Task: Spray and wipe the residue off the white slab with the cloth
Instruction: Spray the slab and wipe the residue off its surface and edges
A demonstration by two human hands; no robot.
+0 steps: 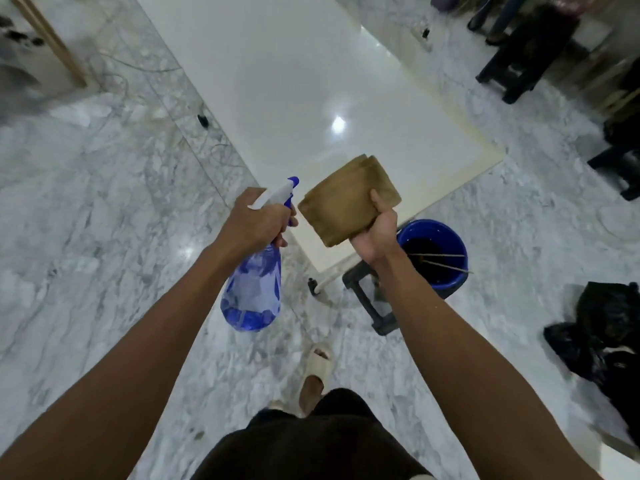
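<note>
A large glossy white slab (298, 84) lies raised above the marble floor, running from the centre to the upper part of the view. My left hand (256, 220) grips the neck and trigger of a translucent blue spray bottle (252, 292), nozzle pointing toward the slab's near corner. My right hand (375, 233) holds a folded brown cloth (346, 202) in the air over the slab's near edge, thumb on top. Neither bottle nor cloth touches the slab.
A blue bucket (446, 237) with dark liquid stands beside a dark stool (370, 299) under the slab's near corner. Black bags (602, 334) lie at the right. Dark stools (519, 64) stand at the upper right. Cables (145, 71) trail across the floor at the left.
</note>
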